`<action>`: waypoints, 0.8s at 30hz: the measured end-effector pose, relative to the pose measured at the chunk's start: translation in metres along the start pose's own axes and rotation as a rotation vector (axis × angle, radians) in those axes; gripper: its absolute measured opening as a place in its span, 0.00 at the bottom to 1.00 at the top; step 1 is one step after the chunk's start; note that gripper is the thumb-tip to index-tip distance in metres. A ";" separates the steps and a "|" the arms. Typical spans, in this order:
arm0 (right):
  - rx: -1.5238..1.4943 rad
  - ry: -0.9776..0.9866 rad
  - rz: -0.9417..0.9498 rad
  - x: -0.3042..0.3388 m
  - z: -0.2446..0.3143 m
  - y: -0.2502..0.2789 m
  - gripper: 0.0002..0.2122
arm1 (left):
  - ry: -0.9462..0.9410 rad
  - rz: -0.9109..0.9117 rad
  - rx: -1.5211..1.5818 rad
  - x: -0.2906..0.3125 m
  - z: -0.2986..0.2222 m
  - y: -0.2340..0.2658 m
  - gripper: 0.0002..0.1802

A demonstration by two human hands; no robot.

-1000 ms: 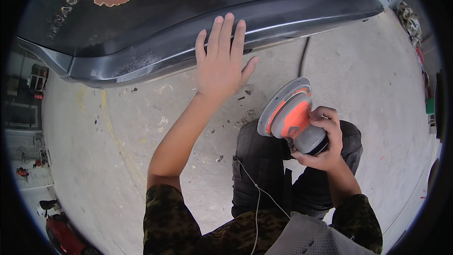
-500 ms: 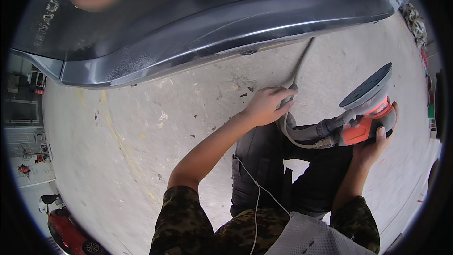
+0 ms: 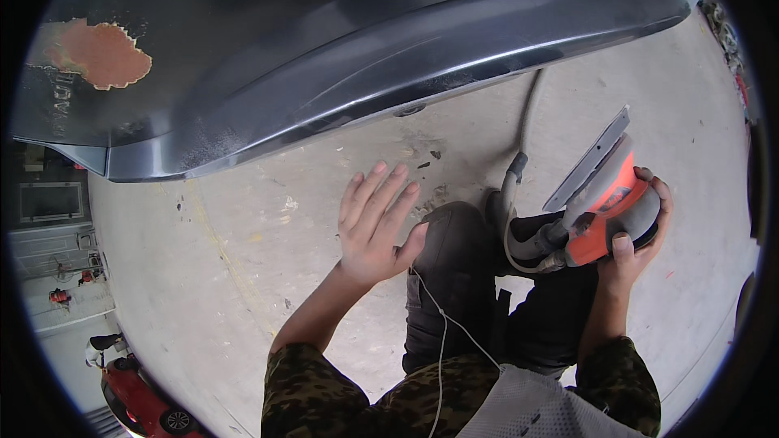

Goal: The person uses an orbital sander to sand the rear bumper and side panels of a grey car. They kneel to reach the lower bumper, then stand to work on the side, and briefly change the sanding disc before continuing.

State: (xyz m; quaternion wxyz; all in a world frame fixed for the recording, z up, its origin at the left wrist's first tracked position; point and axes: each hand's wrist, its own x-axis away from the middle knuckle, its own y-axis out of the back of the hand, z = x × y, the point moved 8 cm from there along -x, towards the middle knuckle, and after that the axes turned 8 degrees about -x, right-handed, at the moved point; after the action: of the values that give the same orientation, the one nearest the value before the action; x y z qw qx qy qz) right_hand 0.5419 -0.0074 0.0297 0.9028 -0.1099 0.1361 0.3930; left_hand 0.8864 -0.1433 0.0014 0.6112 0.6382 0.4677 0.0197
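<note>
Notably, the orange sander (image 3: 608, 201), grasped by the right hand (image 3: 638, 258), lies right of the empty, splayed left hand (image 3: 372, 235) and near-side of the dark bumper (image 3: 389, 65), its pad (image 3: 588, 159) slanting near-left to far-right.

Orange-grey sander (image 3: 612, 199) tilted, grey pad (image 3: 590, 160) facing upper left.

Hands: two, one left hand (image 3: 372, 235) and one right hand (image 3: 635, 259). Camouflage sleeves (image 3: 308, 389): two. Dark trouser legs (image 3: 450, 284): two. Random orbital sander (image 3: 588, 245): one, fitted with one backing pad (image 3: 592, 161). Grey hose (image 3: 531, 109): one. Dark grey car bumper (image 3: 454, 36): one. Reddish bare patch (image 3: 109, 57): one. Forked white cord (image 3: 443, 357): one. Grey mesh cloth (image 3: 527, 405): one. Red car (image 3: 142, 401): one. Dark floor flakes (image 3: 436, 154): several, too small for an exact count.
</note>
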 end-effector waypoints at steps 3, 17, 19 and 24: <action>0.040 -0.011 0.134 -0.013 -0.005 -0.017 0.43 | -0.051 -0.104 -0.266 -0.055 0.005 0.029 0.35; 0.372 -0.091 0.437 -0.076 0.132 -0.107 0.32 | 0.290 0.582 0.404 -0.093 -0.103 -0.016 0.26; 0.458 -0.076 0.499 -0.083 0.146 -0.123 0.32 | 0.669 0.870 0.912 -0.036 -0.157 -0.021 0.34; 0.632 -0.094 0.751 -0.067 0.136 -0.181 0.32 | 1.136 0.654 1.847 -0.007 -0.272 -0.010 0.50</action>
State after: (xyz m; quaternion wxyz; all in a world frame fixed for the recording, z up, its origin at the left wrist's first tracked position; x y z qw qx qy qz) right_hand 0.6534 -0.1323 0.1963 0.6931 0.2438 0.2378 0.6353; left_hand 0.7143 0.0578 0.0654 -0.4294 0.8356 0.3237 0.1125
